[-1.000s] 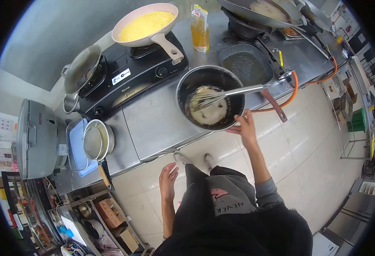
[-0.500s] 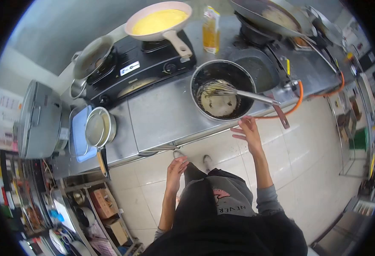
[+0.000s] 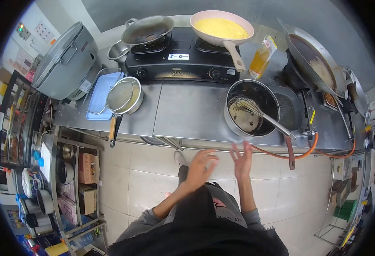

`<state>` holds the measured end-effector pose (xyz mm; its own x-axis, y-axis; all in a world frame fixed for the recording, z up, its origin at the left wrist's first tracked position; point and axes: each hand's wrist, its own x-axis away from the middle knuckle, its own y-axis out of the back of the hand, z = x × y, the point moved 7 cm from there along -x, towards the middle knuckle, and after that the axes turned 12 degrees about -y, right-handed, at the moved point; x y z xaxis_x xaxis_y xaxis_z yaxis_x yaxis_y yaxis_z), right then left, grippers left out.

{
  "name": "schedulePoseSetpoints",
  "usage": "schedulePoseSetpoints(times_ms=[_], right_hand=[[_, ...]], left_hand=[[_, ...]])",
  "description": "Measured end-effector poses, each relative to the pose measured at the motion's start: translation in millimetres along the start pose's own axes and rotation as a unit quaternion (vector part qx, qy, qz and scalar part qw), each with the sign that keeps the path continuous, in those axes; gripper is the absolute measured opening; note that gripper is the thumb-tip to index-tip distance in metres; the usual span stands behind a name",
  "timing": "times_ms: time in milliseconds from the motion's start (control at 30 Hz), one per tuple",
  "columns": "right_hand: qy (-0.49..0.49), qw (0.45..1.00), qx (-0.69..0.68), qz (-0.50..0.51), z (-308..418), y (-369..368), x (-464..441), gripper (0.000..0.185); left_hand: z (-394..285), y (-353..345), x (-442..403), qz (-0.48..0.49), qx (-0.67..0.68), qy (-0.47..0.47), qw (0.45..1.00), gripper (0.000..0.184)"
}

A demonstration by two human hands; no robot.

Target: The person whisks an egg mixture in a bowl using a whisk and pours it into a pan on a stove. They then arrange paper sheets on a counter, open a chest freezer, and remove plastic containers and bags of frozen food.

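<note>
My left hand (image 3: 201, 169) is raised in front of my body, short of the counter's front edge, with its fingers loosely spread and nothing in it. Beside it my right hand (image 3: 242, 161) is held up with fingers apart, also holding nothing. Just beyond it on the counter stands a deep dark pot (image 3: 269, 90) with pale batter-like residue in the bottom. A metal whisk (image 3: 277, 124) leans in the pot, its handle over the rim. On the gas stove (image 3: 177, 73) a pink frying pan (image 3: 237, 59) holds a flat yellow layer.
A bag of yellow oil (image 3: 261, 59) stands right of the stove. Far right is a large wok (image 3: 300, 55). On the left are a strainer on a small saucepan (image 3: 138, 100), a blue tray (image 3: 104, 91) and a big grey cooker (image 3: 63, 64). An orange hose (image 3: 311, 149) crosses the counter edge.
My view has turned left, so the stove and pot appear shifted right and more level. My left hand has come up nearer my right hand. Both remain without anything in them.
</note>
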<state>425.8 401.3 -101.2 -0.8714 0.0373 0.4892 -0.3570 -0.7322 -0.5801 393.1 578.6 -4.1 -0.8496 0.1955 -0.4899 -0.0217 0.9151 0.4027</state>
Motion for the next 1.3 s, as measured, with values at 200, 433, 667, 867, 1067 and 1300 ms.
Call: schedulePoseSetpoints(times_ms=[200, 433, 667, 867, 1067, 1300], right_hand=[[-0.317, 0.925, -0.138, 0.159, -47.9, -43.3, 63.3, 0.061], [0.364, 0.911, 0.188, 0.046, 125.6, -71.2, 155.3, 0.061], [0.513, 0.508, 0.691, 0.030, -14.1, -6.0, 79.9, 0.058], [-0.247, 0.881, 0.382, 0.131, -107.3, 56.8, 23.4, 0.058], [-0.544, 0.738, 0.286, 0.278, -135.4, -39.6, 67.1, 0.059], [-0.064, 0.854, 0.294, 0.425, -83.9, -168.5, 148.3, 0.064]], left_hand=[[-62.9, -70.5, -1.5, 0.288, 0.041, -0.356, 0.888, 0.043], [31.0, -76.5, -34.2, 0.184, 0.019, -0.059, 0.981, 0.052], [-37.1, -103.5, -31.6, 0.136, 0.719, 0.257, 0.631, 0.052], [-86.8, 2.8, -40.4, 0.000, 0.294, -0.117, 0.949, 0.043], [30.6, -8.7, 77.5, 0.063, -0.039, -0.191, 0.979, 0.045], [135.5, 61.8, 215.1, -0.249, 0.194, 0.368, 0.875, 0.047]])
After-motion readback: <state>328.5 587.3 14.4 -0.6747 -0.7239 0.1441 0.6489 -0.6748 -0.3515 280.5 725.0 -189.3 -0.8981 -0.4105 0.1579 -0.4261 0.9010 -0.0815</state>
